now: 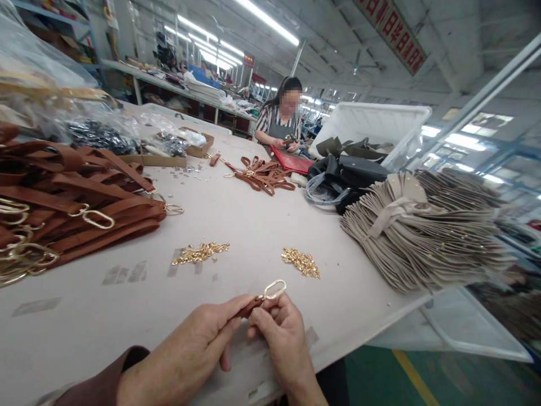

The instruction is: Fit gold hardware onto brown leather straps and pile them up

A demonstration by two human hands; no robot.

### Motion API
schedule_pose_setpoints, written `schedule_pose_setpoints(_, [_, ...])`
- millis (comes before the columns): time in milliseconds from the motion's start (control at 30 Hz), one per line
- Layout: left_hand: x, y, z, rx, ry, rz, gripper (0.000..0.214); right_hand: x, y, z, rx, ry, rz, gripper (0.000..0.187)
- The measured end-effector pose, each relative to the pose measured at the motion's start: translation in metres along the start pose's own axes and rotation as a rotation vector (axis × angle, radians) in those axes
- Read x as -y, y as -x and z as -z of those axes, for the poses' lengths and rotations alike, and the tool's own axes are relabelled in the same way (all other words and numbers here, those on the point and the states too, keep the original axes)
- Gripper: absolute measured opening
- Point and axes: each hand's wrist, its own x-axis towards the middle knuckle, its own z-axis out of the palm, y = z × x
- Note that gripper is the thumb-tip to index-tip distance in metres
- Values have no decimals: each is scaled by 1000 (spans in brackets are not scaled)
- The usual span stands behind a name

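Note:
Near the table's front edge, a brown leather strap [252,306] with a gold oval ring [275,289] at its end is held between both hands. My left hand [198,332] pinches the strap between thumb and fingers. Close to the ring, my right hand [281,332] has its fingers closed on the strap end; the exact grip is partly hidden. Beyond the hands lie two small heaps of gold metal studs, a left heap [202,252] and a right heap [301,263].
Brown straps with gold clasps are piled at left [101,197]; more straps [266,173] lie farther back. A tied stack of beige pieces [422,231] stands at right, beside black bags [350,175]. Across the table [236,225] sits a person [281,121] handling something.

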Motion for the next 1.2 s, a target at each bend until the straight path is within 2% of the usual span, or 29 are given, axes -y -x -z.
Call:
schedule_pose_setpoints(267, [16, -3, -5, -38, -42, -26, 45, 1, 1, -5, -63, 193, 85, 17])
schedule_pose_setpoints(367, [19, -4, -7, -33, 88, -7, 47, 7, -3, 2, -45, 292, 108, 16])
schedule_pose_setpoints(433, [20, -5, -8, -49, 232, 36, 49, 13, -9, 20, -36, 472, 138, 13])
schedule_pose_setpoints(467, [19, -6, -9, -70, 284, 66, 51, 17, -13, 33, -65, 632, 169, 12])
schedule_pose_setpoints(600, [19, -7, -7, -140, 338, 226, 55, 27, -31, 97, -319, 1347, 261, 21])
schedule_pose_setpoints(667, [20, -7, -6, -165, 392, 273, 51, 28, -40, 122, -362, 1513, 245, 20])
schedule_pose_setpoints(733, [21, -8, -5, -159, 483, 278, 46, 27, -47, 135, -358, 1597, 232, 19])
schedule_pose_setpoints(900, [13, -13, 0, -27, 686, 269, 30, 24, -57, 140, -329, 1719, 229, 19])
schedule_pose_setpoints(1100, [2, -14, 1, -81, 710, 231, 22, 30, -62, 151, -331, 1650, 269, 19])
schedule_pose_setpoints(1200, [1, -13, -1, -103, 658, 225, 22, 30, -52, 141, -305, 1515, 312, 20])
